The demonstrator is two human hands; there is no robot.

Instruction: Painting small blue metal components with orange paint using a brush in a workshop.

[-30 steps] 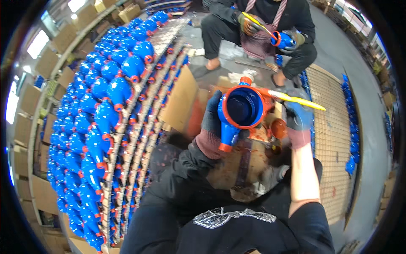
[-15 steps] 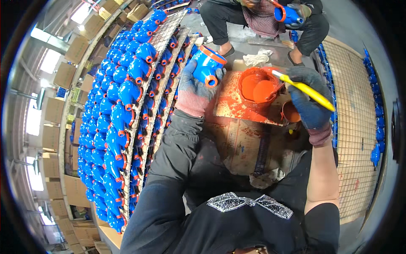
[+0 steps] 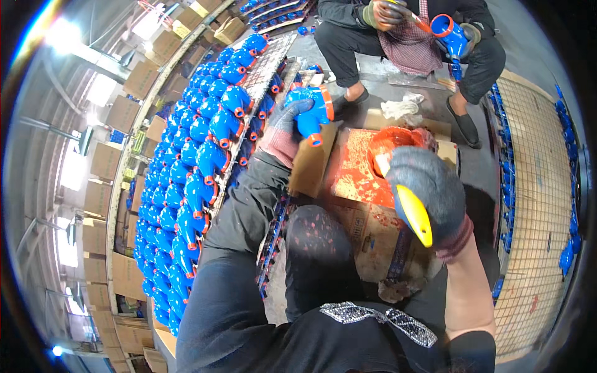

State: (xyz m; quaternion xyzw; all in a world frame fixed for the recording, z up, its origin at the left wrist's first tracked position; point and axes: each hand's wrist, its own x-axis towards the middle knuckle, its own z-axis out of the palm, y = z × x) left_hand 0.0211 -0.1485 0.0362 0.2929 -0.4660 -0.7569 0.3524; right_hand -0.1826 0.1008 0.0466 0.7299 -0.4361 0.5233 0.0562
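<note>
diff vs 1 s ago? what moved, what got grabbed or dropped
The left hand carried the blue valve body from in front of the chest out left, toward the rows of blue valves. The right hand swung the yellow-handled brush down to the orange paint bowl. Nothing was let go: both hands keep their grips. The co-worker's valve stays in their hands.

Head-worn fisheye, downward over hands

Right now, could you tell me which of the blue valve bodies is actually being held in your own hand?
The blue valve body gripped by the left hand, held out over the rows of blue valves lying on the rack. A second one is held by the co-worker seated opposite.
</note>
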